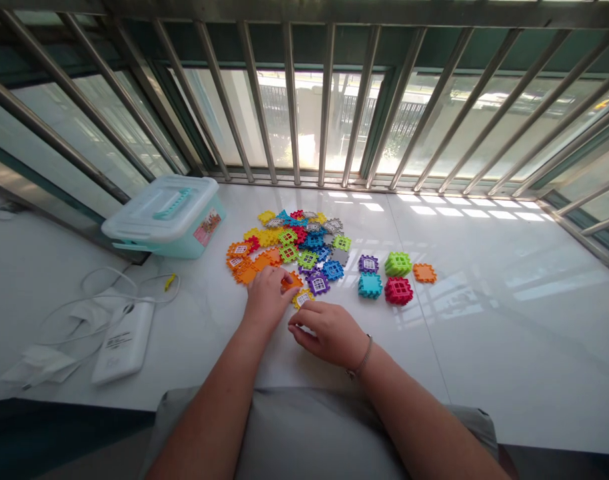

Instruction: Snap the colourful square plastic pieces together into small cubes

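My left hand (267,297) reaches into the front of a pile of colourful toothed plastic building tiles, its thumb and fingers closed around an orange tile (292,281). Just right of it, my right hand (330,331) hovers low over the white surface, fingers curled together with nothing visible in them. A yellow window tile (302,298) lies between the two hands. Beside it are a purple window tile (318,283) and a blue window tile (333,269). More orange tiles (264,257) lie beyond my left hand, partly hidden by it. Green, red, yellow and grey tiles make up the rest.
To the right stand small stacks of tiles: purple (368,263), turquoise (370,285), green (398,263) and red (399,291), with one orange tile (425,273) apart. A lidded plastic box (184,233), a white power bank (124,343) and cables are left. Metal railings (329,107) close the back.
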### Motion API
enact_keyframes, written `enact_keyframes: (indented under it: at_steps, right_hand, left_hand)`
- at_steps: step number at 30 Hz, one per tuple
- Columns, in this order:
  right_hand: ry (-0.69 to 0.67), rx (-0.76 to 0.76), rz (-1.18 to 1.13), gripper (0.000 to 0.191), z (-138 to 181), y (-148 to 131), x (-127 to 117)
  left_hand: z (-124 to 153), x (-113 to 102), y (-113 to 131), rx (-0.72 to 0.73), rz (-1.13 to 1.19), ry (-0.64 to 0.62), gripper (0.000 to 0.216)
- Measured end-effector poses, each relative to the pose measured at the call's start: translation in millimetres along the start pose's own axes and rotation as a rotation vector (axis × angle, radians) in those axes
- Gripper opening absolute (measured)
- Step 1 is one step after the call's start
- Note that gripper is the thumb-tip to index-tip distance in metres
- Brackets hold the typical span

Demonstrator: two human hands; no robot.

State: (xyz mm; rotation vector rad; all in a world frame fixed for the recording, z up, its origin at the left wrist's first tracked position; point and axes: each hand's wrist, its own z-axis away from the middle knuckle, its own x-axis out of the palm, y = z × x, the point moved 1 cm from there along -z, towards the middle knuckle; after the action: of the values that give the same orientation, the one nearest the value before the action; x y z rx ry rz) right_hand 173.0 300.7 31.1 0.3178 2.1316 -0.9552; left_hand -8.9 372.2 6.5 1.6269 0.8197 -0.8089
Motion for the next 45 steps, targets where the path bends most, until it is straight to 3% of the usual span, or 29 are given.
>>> enact_keyframes:
  at_steps: [7, 12, 15, 19, 28, 33, 40, 45]
  right_hand:
    - [0.266, 0.208, -0.032, 0.005, 4, 29, -30]
    - [0.312, 0.209, -0.085, 0.054, 2, 36, -24]
    - [0.292, 0.176, -0.086, 0.057, 0, 36, -15]
    - [0.292, 0.158, -0.085, 0.047, -2, 34, -11]
    - [0.354, 0.152, -0.062, 0.047, -3, 30, -16]
    - [0.481, 0.132, -0.047, 0.047, -1, 29, -28]
    - [0.704, 0.177, 0.05, 0.047, 8, 40, -56]
    - [0.806, 0.285, 0.105, 0.047, 10, 48, -60]
  left_hand:
    - [3, -13, 12, 0.161, 0.319, 0.199, 0.01]
    - [6, -4, 17, -0.039, 0.785, 0.063, 0.023]
    - [5, 1, 17, -0.095, 0.934, 0.0, 0.03]
    - [5, 0, 18, -0.111, 0.958, -0.005, 0.033]
    - [5, -6, 23, -0.08, 1.046, 0.021, 0.041]
    - [7, -8, 24, -0.042, 1.118, 0.041, 0.043]
    - [7, -3, 19, -0.102, 0.946, 0.066, 0.039]
    - [7, 0, 13, -0.12, 0.879, 0.05, 0.035]
